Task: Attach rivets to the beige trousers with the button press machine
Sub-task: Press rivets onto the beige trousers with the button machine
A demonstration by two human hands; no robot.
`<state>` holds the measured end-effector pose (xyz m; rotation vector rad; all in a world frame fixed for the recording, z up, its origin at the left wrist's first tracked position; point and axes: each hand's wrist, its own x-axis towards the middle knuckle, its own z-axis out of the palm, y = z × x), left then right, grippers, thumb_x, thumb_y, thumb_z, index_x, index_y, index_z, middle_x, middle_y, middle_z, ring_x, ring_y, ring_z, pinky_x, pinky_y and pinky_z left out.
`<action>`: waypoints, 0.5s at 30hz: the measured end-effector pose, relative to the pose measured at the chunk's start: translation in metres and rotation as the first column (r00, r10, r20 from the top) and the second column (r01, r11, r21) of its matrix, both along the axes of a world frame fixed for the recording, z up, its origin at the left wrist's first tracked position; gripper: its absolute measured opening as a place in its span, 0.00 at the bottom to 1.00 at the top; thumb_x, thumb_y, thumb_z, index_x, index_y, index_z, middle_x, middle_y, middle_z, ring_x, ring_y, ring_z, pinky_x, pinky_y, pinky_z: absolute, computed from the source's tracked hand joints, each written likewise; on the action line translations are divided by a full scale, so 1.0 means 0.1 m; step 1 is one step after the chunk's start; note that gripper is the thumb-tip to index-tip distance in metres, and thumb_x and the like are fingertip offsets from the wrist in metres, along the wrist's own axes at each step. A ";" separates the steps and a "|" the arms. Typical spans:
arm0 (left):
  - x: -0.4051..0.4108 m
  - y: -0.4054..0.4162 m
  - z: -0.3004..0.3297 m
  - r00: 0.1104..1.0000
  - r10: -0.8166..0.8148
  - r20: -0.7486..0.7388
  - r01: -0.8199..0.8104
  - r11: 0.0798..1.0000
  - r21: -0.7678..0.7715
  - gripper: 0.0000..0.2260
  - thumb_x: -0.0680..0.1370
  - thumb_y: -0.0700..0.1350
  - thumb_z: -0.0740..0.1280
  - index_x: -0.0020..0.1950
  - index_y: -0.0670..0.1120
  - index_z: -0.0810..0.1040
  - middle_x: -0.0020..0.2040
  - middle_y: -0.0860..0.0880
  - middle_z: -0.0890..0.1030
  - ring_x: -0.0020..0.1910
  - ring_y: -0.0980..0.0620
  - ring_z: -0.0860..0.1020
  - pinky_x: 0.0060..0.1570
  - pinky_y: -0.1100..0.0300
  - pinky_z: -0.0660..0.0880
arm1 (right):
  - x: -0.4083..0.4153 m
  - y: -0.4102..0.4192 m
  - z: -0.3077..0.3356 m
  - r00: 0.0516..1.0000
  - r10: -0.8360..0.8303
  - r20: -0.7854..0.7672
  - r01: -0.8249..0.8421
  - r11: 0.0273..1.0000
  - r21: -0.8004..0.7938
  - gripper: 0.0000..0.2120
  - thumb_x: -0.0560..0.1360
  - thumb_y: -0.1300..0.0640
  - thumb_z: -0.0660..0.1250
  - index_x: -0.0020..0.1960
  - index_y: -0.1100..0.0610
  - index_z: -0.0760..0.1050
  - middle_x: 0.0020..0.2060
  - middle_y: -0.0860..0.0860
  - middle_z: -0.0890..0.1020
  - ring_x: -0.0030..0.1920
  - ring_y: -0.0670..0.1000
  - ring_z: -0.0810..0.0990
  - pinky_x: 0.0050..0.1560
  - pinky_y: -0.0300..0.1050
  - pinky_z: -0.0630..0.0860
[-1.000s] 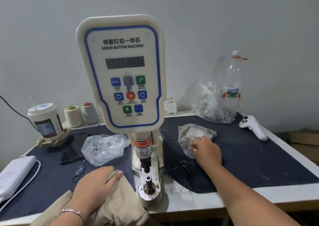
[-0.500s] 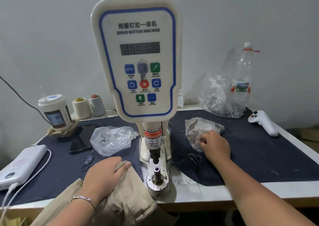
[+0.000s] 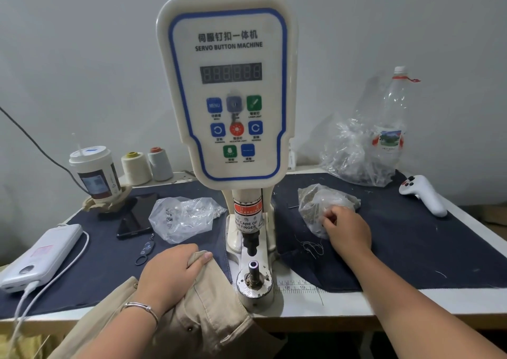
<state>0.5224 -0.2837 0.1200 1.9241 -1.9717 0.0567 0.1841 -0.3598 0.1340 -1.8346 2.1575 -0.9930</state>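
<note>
Far left of the counter (image 3: 343, 308) sat a power bank (image 3: 44, 254), then a phone (image 3: 137, 216), a cup (image 3: 94, 170), two thread cones (image 3: 148, 165). Bottle (image 3: 391, 122) and white controller (image 3: 422, 194) were back right.

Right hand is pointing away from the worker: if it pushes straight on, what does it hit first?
The small clear plastic bag its fingers already reach into; beyond that, probably the larger crumpled bag, though depth is unclear.
</note>
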 end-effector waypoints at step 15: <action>0.04 -0.04 -0.05 1.000 -0.017 -0.011 0.017 1.000 -0.008 0.20 0.79 0.63 0.55 0.35 0.50 0.69 0.34 0.54 0.76 0.37 0.56 0.75 0.39 0.54 0.72 | 0.36 1.04 0.37 0.545 0.235 0.805 -0.311 0.948 -0.066 0.04 0.73 0.69 0.69 0.43 0.62 0.81 0.33 0.56 0.85 0.31 0.49 0.83 0.32 0.34 0.76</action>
